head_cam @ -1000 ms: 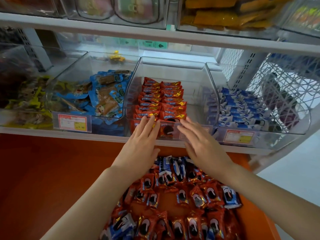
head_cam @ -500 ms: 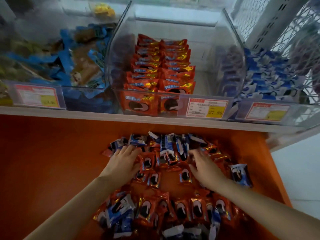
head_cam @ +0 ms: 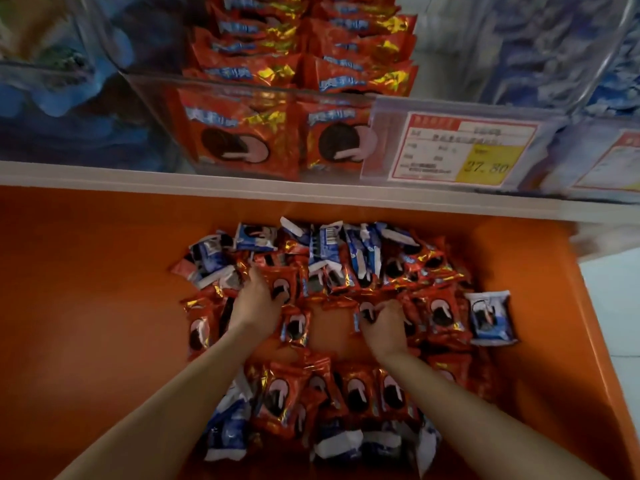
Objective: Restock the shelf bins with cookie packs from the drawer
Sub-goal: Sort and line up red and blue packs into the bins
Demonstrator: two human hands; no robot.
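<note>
A loose heap of red and blue cookie packs [head_cam: 346, 386] is seen lying in the orange drawer [head_cam: 86, 306], below the shelf edge [head_cam: 104, 173]. The left hand [head_cam: 258, 301] is laid on the heap's far left part, its fingers and thumb curled round a red pack [head_cam: 285, 284]. The right hand [head_cam: 386, 329] is set near the heap's middle, its fingers bent and pinching a second red pack [head_cam: 367, 311]. Above, the clear shelf bin [head_cam: 159, 109] is filled with two rows of the same red wrappers, and a price tag [head_cam: 457, 150] is fixed to its front right; blurred blue wrappers [head_cam: 540, 36] are held in the neighbouring bins [head_cam: 588, 81]
</note>
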